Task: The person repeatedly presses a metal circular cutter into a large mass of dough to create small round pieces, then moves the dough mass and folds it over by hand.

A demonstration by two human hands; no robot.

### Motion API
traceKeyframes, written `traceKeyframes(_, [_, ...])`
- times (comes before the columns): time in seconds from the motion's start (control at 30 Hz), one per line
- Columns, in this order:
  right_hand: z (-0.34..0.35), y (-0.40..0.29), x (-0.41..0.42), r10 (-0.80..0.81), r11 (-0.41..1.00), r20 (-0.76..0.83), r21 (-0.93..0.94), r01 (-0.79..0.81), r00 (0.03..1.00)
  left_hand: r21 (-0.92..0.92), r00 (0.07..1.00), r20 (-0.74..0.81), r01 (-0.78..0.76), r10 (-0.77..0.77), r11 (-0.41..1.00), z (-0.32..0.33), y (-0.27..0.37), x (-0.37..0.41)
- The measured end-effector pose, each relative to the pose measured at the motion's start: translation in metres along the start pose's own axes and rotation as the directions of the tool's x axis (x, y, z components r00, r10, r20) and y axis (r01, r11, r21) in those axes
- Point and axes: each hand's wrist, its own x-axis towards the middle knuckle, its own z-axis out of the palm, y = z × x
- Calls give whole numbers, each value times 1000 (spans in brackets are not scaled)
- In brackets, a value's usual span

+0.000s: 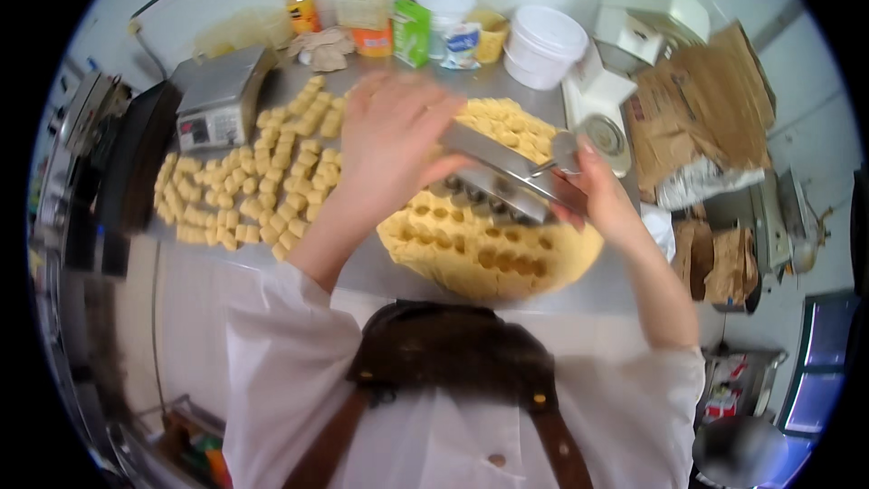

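My right hand [601, 187] grips one end of a metal multi-cup dough cutter [499, 156], a long bar with a row of short tubes beneath it. The tool is held tilted above a thick slab of yellow dough [438, 261]. Rows of round holes are pressed into the slab's near part. My left hand [397, 139] is blurred over the cutter's other end, thumb and fingers spread around it; whether it grips is unclear. To its left, many short dough cylinders [275, 156] lie in rows and loose on the steel table [360, 275].
Behind the cylinders stands a digital scale [217, 98]. Along the wall are an orange-capped bottle [299, 3], a green carton [411, 32], a yellow jug [490, 37] and a white lidded bucket [545, 46]. A white appliance [601, 102] and brown paper sacks [699, 105] occupy the right.
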Motion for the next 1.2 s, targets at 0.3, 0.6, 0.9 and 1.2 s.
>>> traceKeyframes(0.3, [46,-45,26,-74,911,175,413,-5,982,-724,410,648,69,-642,-686,109,-42,-170])
traceKeyframes(0.6, [87,-66,54,-32,844,213,529,-88,977,-340,870,357,-219,-341,-915,65,-65,-145])
traceKeyframes(0.9, [97,-77,71,35,818,122,567,-99,992,-488,626,559,-282,-544,-826,62,-89,-157])
traceKeyframes(1.2, [114,-99,85,-32,913,46,409,10,998,-453,672,479,-361,-564,-815,94,-110,-170])
